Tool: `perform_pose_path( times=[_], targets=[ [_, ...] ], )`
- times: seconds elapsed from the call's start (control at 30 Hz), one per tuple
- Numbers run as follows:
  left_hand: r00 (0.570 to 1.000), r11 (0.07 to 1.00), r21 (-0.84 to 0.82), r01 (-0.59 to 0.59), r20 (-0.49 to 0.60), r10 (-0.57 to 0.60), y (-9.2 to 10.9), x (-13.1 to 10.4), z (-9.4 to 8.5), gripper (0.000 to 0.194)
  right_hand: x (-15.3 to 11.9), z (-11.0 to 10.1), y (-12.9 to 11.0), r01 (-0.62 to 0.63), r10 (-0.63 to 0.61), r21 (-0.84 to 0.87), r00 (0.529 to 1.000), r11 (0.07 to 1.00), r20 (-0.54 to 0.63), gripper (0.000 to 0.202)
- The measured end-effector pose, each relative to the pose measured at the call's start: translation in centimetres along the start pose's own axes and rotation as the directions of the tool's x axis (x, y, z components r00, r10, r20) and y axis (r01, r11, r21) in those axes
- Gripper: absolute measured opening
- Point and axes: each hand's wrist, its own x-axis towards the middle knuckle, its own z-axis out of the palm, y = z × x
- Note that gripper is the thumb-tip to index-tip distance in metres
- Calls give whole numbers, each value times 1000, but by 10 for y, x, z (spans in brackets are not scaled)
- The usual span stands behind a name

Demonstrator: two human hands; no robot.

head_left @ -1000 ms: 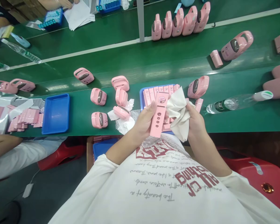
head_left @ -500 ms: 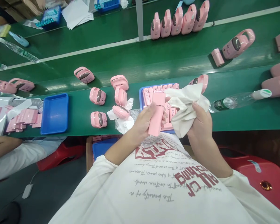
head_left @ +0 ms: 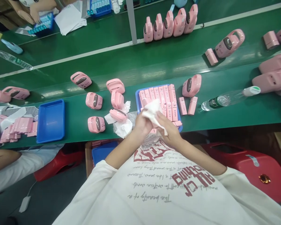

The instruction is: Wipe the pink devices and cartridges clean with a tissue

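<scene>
While the right hand (head_left: 170,128) pinches the white cloth (head_left: 152,112) under its thumb, the left hand (head_left: 142,124) curls in against the other side; what its fingers close on is hidden by the folds, so I cannot tell. The cloth is soft, thin and crumpled, its long axis running aslant from the left fingertips to a loose corner that points back toward the wearer, on the right. It is held up in front of the chest and blocks part of the blue tray (head_left: 137,99) from sight. Glossy pink sticks (head_left: 169,111) stand out in the tray, oblong and square-edged, mostly lengthwise away from the body. Just beside its right edge lie two loose pink pieces (head_left: 192,106), with a rounded, handled pink device (head_left: 192,85) behind them. Further right a clear plastic bottle (head_left: 227,99) lies on its side, its white cap to the right. On the left, crumpled tissues (head_left: 124,127) carry another smooth pink case (head_left: 118,115). Well apart are a second blue tray (head_left: 50,121) and a heap of pink parts (head_left: 22,125).
</scene>
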Motion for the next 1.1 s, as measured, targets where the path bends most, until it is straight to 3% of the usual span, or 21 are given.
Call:
perform_pose_path(
  times=[0.07,0.13,0.2,0.23,0.27,0.33,0.43,0.47,0.53,0.63,0.8,0.93,1.1],
  targets=[
    [998,999,-10,-40,44,40,-10,2,0,16,-4,1,3,-291,299,88,950,953,-92,46],
    [992,995,52,-88,92,83,-23,6,-1,18,-9,1,8,-505,522,172,851,846,-68,45],
    [982,955,262,-139,157,100,-33,14,-8,21,-17,-4,16,-623,647,234,762,746,-34,40],
    [974,893,412,-181,200,105,-35,19,-13,22,-23,-8,23,-657,693,271,719,703,-53,38],
    [962,787,567,-243,245,120,-36,25,-19,24,-29,-14,31,-677,732,313,674,666,-102,37],
    [928,465,803,-373,321,189,-33,37,-32,31,-45,-30,51,-710,789,345,551,614,-272,37],
    [885,2,921,-389,374,277,-29,51,-49,50,-71,-56,82,-835,757,173,361,522,-544,38],
    [893,-92,929,-359,371,254,-30,54,-53,57,-79,-64,91,-873,740,115,325,474,-589,39],
    [926,-190,930,-315,346,155,-34,58,-56,70,-93,-75,107,-922,729,33,282,385,-624,45],
    [945,-183,933,-309,323,55,-42,63,-56,79,-101,-83,125,-946,746,-49,284,321,-603,47],
    [966,123,958,-258,254,43,-34,71,-57,64,-95,-85,145,-910,754,-201,413,362,-511,35],
    [978,273,940,-202,206,14,-19,74,-69,47,-81,-87,148,-886,689,-253,462,388,-559,42],
    [987,545,832,-106,156,-46,-10,70,-86,45,-25,-90,156,-767,543,-293,620,571,-566,43]
  ],
)
